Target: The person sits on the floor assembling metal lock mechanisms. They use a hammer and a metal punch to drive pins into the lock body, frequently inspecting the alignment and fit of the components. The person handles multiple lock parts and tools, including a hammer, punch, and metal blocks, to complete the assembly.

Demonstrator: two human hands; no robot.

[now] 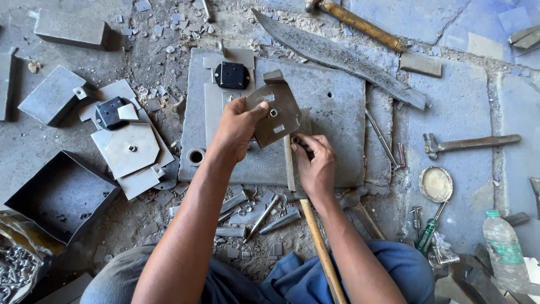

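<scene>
Tilting metal plate (277,112), left hand (236,126) raised

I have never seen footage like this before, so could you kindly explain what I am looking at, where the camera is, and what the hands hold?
There is one picture, taken from a camera on a person's head, looking down at their own bare hands. They sit on the floor before a grey metal slab. The left hand holds up a cut sheet-metal plate with small holes. The right hand pinches something small under that plate; I cannot tell what. Around lie hammers, a long blade, more cut plates, a metal box and a plastic bottle.
</scene>
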